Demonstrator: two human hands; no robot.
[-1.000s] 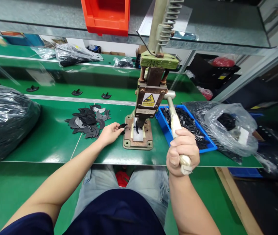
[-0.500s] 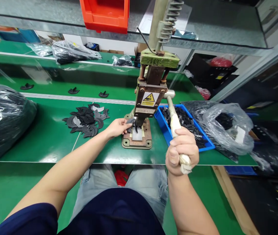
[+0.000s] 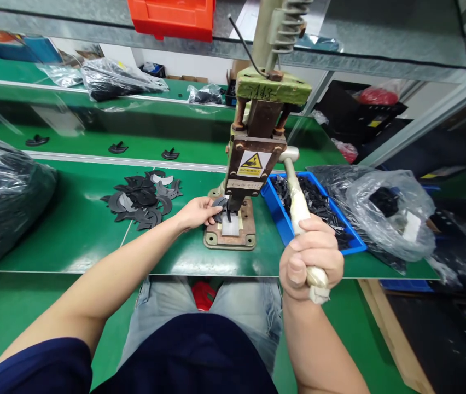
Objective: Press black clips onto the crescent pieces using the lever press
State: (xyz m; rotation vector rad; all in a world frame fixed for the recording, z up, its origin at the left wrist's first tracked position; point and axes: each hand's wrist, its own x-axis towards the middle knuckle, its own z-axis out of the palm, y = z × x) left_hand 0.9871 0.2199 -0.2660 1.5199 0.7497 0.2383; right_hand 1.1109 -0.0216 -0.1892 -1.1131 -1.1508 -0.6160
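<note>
My left hand (image 3: 200, 212) pinches a dark curved plastic part (image 3: 220, 208) at the base of a green hand press (image 3: 253, 158), beside the lowered ram. A slim black curved piece lies on the press's pale metal plate (image 3: 230, 226), just under the ram. Wrapped around the press's lever handle (image 3: 298, 205) is my right hand (image 3: 313, 257), fingers closed. Left of the press, a loose pile of dark crescent-shaped parts (image 3: 140, 198) lies on the green table. Part of the piece in my left hand is hidden by fingers and the ram.
Right of the press stands a blue bin (image 3: 284, 219) filled with small black pieces. Plastic bags (image 3: 389, 213) lie beyond it. A large black bag (image 3: 7, 202) is at the left edge. Overhead runs a metal shelf with a red bin (image 3: 171, 16).
The lever handle and my right hand have shifted slightly toward me and right. My left hand stays at the press with the part. The view has tilted a little.
</note>
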